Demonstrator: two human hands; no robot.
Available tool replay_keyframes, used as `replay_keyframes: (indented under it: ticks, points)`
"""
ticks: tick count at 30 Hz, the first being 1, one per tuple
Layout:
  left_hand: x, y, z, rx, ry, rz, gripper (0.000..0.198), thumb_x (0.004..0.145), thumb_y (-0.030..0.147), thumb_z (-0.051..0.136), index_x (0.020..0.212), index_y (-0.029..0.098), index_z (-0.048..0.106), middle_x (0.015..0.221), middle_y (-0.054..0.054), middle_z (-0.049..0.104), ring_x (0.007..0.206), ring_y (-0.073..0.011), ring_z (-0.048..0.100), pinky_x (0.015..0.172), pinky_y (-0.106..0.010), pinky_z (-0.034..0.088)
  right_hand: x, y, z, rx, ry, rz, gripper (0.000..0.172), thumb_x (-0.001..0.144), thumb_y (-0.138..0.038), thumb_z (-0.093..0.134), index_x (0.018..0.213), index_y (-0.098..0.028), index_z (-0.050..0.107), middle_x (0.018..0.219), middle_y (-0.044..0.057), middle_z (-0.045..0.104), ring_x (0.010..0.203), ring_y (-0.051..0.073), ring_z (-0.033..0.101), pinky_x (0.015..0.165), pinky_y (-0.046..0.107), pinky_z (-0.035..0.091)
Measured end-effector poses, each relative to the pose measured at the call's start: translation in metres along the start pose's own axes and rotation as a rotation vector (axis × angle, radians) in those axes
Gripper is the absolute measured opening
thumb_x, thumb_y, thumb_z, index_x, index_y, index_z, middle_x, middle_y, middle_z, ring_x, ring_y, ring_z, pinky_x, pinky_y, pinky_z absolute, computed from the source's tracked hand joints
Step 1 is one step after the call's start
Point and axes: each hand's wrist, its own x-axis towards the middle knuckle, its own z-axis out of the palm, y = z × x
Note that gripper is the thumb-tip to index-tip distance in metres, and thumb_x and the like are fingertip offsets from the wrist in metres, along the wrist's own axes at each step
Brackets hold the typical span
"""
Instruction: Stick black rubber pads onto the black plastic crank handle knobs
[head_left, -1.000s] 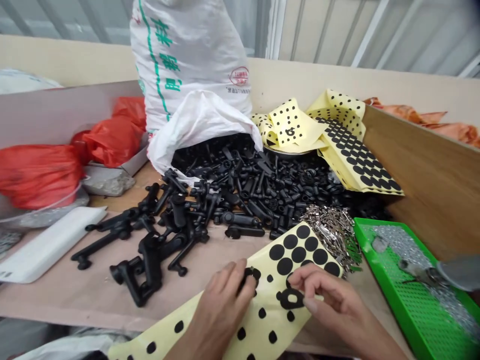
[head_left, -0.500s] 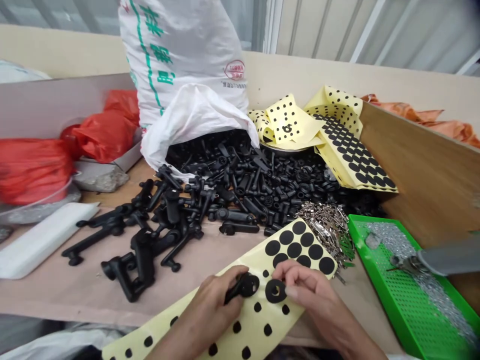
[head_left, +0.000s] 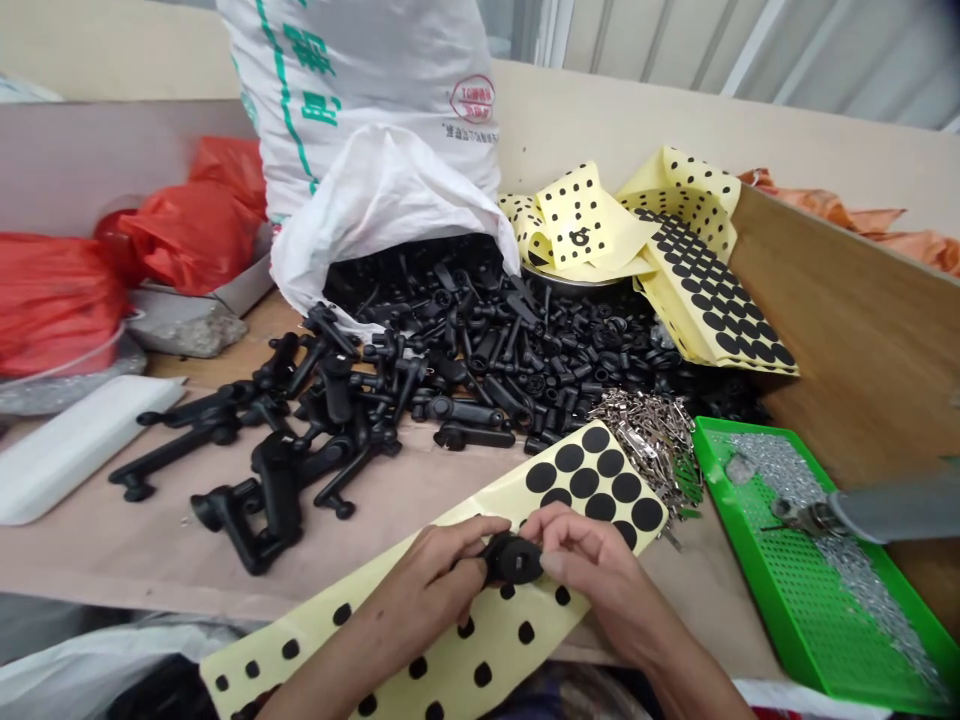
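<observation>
My left hand (head_left: 439, 565) is closed around a black plastic crank handle (head_left: 491, 556), whose round end faces right. My right hand (head_left: 589, 555) pinches the edge of a black ring-shaped sticker (head_left: 523, 562) with a central hole, which lies against that round end. Whether it is stuck down cannot be seen. Beneath both hands is a yellow backing sheet (head_left: 450, 690), with round black stickers at its far end and small black dots on the nearer part.
Black crank handles (head_left: 277, 490) and small black parts spill from a white sack (head_left: 390, 200). Metal pins (head_left: 652, 440) lie beside a green tray (head_left: 795, 600) of small metal bits, with a grey-handled tool (head_left: 885, 515) over it. More sticker sheets (head_left: 712, 290) and red bags (head_left: 187, 235) stand behind.
My right hand has moved left, bringing the ring sticker from beside the crank handle onto its round end. My left hand keeps its hold. The view has shifted slightly.
</observation>
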Motion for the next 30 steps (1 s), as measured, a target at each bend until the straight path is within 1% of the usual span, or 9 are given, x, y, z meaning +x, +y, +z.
replay_keyframes:
  ticks: [4, 8, 14, 19, 24, 30]
  points:
    - [-0.003, 0.008, -0.001, -0.031, -0.016, -0.008, 0.033, 0.087, 0.026, 0.038, 0.111, 0.019, 0.06, 0.065, 0.003, 0.052, 0.054, -0.0115, 0.046, 0.05, -0.019, 0.039, 0.0, 0.002, -0.001, -0.008, 0.0, -0.002, 0.017, 0.073, -0.029, 0.066, 0.066, -0.017, 0.056, 0.093, 0.005, 0.057, 0.081, 0.016, 0.05, 0.068, 0.025, 0.038]
    - [-0.003, 0.012, 0.0, -0.031, -0.016, -0.01, 0.033, 0.089, 0.031, 0.037, 0.108, 0.018, 0.06, 0.067, 0.002, 0.052, 0.054, -0.0115, 0.047, 0.051, -0.019, 0.04, 0.001, 0.003, -0.003, -0.032, 0.0, -0.009, 0.018, 0.073, -0.029, 0.066, 0.065, -0.017, 0.057, 0.093, 0.005, 0.057, 0.081, 0.017, 0.05, 0.068, 0.025, 0.038]
    - [-0.002, 0.012, 0.0, -0.028, -0.027, -0.016, 0.03, 0.089, 0.034, 0.037, 0.099, 0.019, 0.061, 0.067, 0.003, 0.052, 0.055, -0.0116, 0.046, 0.052, -0.02, 0.04, 0.001, 0.003, -0.004, -0.029, -0.007, 0.018, 0.016, 0.072, -0.027, 0.067, 0.064, -0.016, 0.058, 0.092, 0.004, 0.056, 0.079, 0.015, 0.049, 0.066, 0.024, 0.038]
    - [-0.001, 0.009, 0.001, -0.039, -0.024, -0.024, 0.027, 0.089, 0.031, 0.037, 0.092, 0.02, 0.06, 0.069, 0.003, 0.053, 0.056, -0.0112, 0.045, 0.051, -0.019, 0.039, 0.002, 0.002, -0.003, -0.057, -0.005, 0.02, 0.014, 0.072, -0.026, 0.067, 0.064, -0.017, 0.059, 0.092, 0.005, 0.055, 0.082, 0.016, 0.049, 0.067, 0.025, 0.037]
    - [-0.001, 0.013, -0.002, -0.062, -0.064, -0.031, 0.026, 0.089, 0.029, 0.036, 0.093, 0.019, 0.06, 0.072, 0.002, 0.055, 0.056, -0.0113, 0.045, 0.052, -0.02, 0.04, 0.004, 0.001, -0.001, -0.1, -0.004, 0.035, 0.014, 0.072, -0.026, 0.065, 0.065, -0.017, 0.058, 0.094, 0.006, 0.054, 0.083, 0.017, 0.049, 0.065, 0.025, 0.036]
    - [-0.002, 0.012, 0.0, -0.064, -0.036, -0.018, 0.028, 0.09, 0.035, 0.036, 0.095, 0.02, 0.06, 0.073, 0.002, 0.056, 0.056, -0.011, 0.046, 0.05, -0.019, 0.04, 0.005, -0.002, 0.0, -0.11, -0.018, 0.03, 0.014, 0.071, -0.025, 0.065, 0.063, -0.016, 0.056, 0.091, 0.005, 0.053, 0.079, 0.016, 0.048, 0.063, 0.025, 0.035]
